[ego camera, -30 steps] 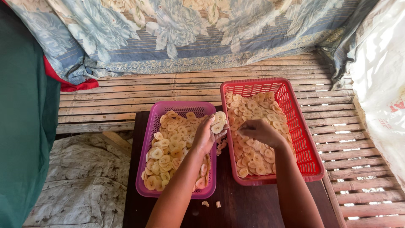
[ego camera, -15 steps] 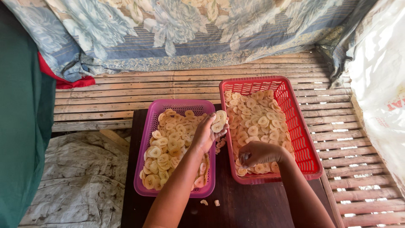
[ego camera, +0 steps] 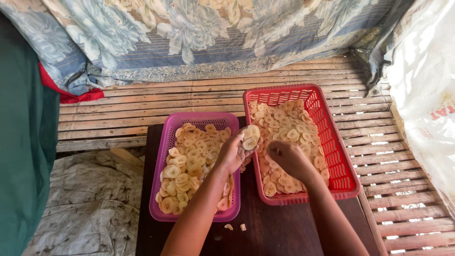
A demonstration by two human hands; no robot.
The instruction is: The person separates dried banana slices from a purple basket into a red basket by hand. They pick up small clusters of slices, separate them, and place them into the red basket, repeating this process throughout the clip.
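Since half a second ago, our right hand (ego camera: 290, 159) has lifted slightly over the red plastic mesh basket (ego camera: 337, 142), fingers pinched narrow; whether it holds a slice we cannot tell. Our left hand (ego camera: 234, 152) cups a stack of pale round banana slices (ego camera: 250, 138) between both baskets. The purple plastic mesh basket (ego camera: 166, 142) sits just beside, on the dark wooden counter (ego camera: 279, 230).

Perforated plastic baskets (ego camera: 342, 156); slatted wooden floor (ego camera: 151, 106)
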